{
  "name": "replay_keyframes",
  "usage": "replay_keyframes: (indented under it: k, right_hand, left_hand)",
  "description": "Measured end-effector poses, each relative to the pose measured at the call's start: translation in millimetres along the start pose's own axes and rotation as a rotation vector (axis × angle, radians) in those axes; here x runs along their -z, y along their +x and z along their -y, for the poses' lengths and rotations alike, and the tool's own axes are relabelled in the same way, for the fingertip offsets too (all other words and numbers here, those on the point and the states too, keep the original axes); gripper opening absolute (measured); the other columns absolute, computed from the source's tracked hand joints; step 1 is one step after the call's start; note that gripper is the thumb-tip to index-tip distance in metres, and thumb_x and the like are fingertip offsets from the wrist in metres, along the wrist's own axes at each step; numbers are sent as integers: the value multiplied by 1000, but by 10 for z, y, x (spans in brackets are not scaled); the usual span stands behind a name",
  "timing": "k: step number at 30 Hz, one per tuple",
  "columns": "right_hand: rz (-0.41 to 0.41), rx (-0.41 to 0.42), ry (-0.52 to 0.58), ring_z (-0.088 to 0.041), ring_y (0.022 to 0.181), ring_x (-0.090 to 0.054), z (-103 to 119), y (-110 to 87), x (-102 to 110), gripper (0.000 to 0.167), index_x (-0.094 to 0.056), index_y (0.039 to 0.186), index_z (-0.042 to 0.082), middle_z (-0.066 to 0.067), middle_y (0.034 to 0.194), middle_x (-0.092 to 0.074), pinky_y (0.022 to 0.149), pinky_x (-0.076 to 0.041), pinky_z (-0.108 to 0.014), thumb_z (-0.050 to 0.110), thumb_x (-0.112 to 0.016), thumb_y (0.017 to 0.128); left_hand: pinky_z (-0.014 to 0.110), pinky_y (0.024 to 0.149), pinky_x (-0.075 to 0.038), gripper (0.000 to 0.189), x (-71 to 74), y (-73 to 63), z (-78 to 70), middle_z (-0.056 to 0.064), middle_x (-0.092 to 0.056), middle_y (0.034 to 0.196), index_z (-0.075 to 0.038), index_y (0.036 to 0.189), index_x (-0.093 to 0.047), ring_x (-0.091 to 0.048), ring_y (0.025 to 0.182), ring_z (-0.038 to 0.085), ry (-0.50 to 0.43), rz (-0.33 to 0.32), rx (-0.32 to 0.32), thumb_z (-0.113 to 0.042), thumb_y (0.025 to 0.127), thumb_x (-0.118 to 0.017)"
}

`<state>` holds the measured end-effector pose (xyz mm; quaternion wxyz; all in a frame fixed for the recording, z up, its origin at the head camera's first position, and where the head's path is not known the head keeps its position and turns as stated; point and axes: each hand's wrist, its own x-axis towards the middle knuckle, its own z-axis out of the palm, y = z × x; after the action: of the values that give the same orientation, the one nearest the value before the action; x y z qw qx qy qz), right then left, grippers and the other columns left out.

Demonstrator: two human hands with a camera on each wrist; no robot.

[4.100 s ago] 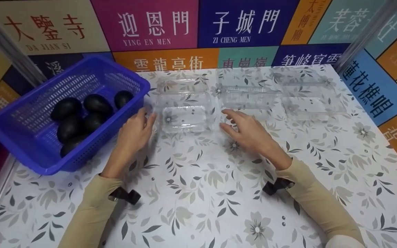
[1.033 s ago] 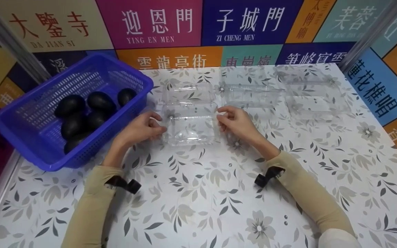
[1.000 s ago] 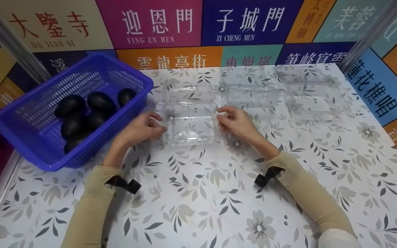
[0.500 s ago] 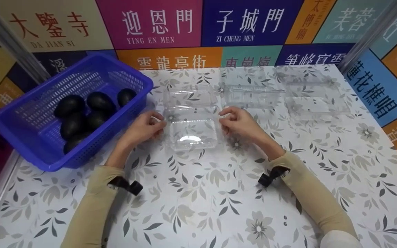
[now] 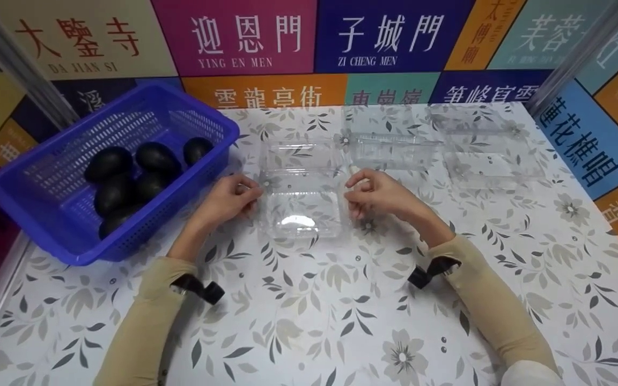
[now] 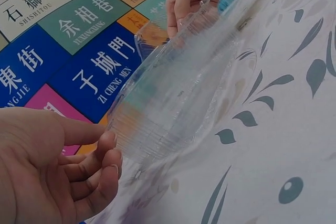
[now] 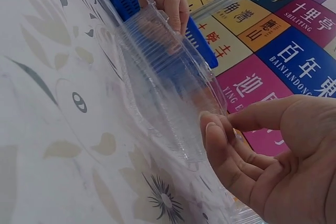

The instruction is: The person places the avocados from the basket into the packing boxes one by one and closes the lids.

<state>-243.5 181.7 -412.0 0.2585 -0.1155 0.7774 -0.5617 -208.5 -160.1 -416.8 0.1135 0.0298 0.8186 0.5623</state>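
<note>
The left hand (image 5: 231, 198) and right hand (image 5: 379, 195), fingertips drawn together, each pinch one side rim of the unfolded clear box (image 5: 302, 212), held between them at the tabletop (image 5: 309, 300). A basket (image 5: 142, 228) containing black ovoids (image 5: 109, 164) is positioned to its left.

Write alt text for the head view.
A person's left hand and right hand pinch opposite sides of a clear container over a patterned table. A blue basket of black oval objects stands at left; more clear containers lie at right.
</note>
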Motion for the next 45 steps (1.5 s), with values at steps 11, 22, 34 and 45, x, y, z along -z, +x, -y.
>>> replay_keyframes:
  k: [11, 22, 34, 45]
  right_hand:
    - [21, 18, -3, -19, 65, -68, 16, -27, 38, 45, -49, 132, -8, -15, 84, -69, 68, -60, -38, 15, -67, 98]
    - [11, 24, -10, -17, 65, -68, 6, -38, 69, 37, -56, 122, -8, -12, 80, -69, 67, -60, -36, 18, -67, 99]
    - [129, 10, 94, -17, 64, -67, -44, -85, 146, 23, -55, 109, -8, -11, 78, -67, 65, -59, -31, 6, -69, 96]
    - [250, -23, 84, -18, 66, -69, -43, -133, 234, 20, -51, 106, -6, -10, 79, -68, 68, -60, -32, 1, -67, 96]
  left_hand:
    - [25, 58, -52, 14, 49, -12, -10, 4, -62, 71, 3, 95, -58, -60, 62, 13, -32, 139, 8, -9, 98, -65]
    - [28, 63, -55, 16, 64, -52, -55, 7, -66, 74, 1, 95, -56, -62, 64, 14, -48, 301, 70, -11, 98, -66]
    - [24, 57, -51, 18, 53, -96, -50, 6, -65, 73, 1, 95, -57, -60, 62, 13, -47, 400, 58, -13, 96, -69]
    - [27, 60, -54, 22, 8, -139, -122, 7, -66, 72, 2, 94, -59, -61, 63, 15, 32, 426, 38, -16, 96, -70]
